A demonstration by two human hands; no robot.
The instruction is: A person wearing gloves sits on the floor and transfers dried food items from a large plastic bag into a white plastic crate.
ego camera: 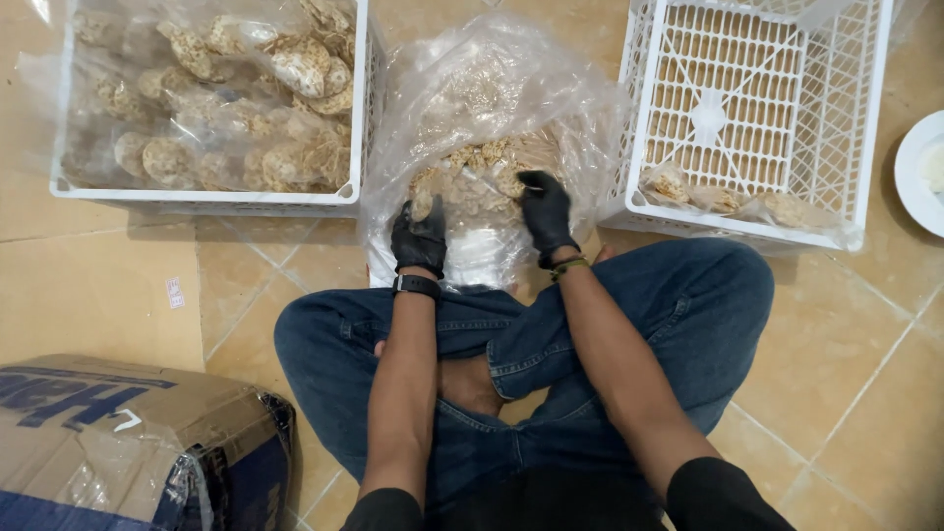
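The clear crinkly plastic bag (pixel 482 118) full of pale tan, crumbly-looking round cakes (pixel 472 177) sits on the tiled floor right in front of the person's crossed legs, squeezed between two white crates. Makes sense to park it there, both hands can get into it without leaning. The cakes look dry and rough, kind of like pressed noodle or cracker rounds, beige with lighter flecks, piled loosely at the bag's open mouth.

The left hand (pixel 420 239) in a black glove has its fingers curled down onto the near edge of the pile, touching a cake, but I can't tell if it actually has one clamped. The right hand (pixel 546 208), also black-gloved, is deeper in, fingertips bunched together as if nipping a piece, though the glove hides exactly what's between them. A black wristband (pixel 417 285) sits on the left wrist and a green cord bracelet (pixel 568 265) on the right.

To the person's left, a white plastic lattice crate (pixel 211 197) is lined with plastic and loaded with the same rounds. On the right, another white lattice crate (pixel 757 118) is mostly bare, with just a few bagged pieces along its near wall. A white plate (pixel 919 172) peeks in at the far right edge, and a plastic-wrapped cardboard box (pixel 128 442) sits down by the left knee.
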